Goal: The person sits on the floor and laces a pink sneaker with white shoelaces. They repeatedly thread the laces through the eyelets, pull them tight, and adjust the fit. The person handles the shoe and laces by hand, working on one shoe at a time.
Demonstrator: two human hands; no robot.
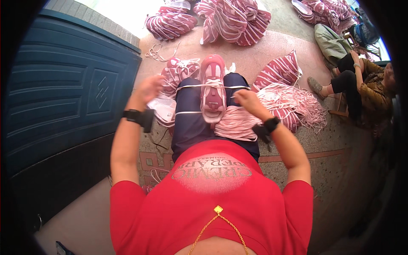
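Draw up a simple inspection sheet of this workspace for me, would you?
Surface: lap in dark trousers, above a speckled floor.
Job's things: pink shoe, toe pointing away from the wearer; pale lace stretched sideways.
Clutter: pink lace bundle right of the shoe; loose lace pile farther right; striped pink bundles on the floor ahead.
Grip: left hand raised left of the shoe, blurred; right hand to its right; cannot tell whether either holds lace.
Cables: nothing seen.
Surroundings: blue door left; seated person right.

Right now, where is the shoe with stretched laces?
In the head view's upper middle, the shoe lies between the left hand and right hand, beside bundled pink laces.
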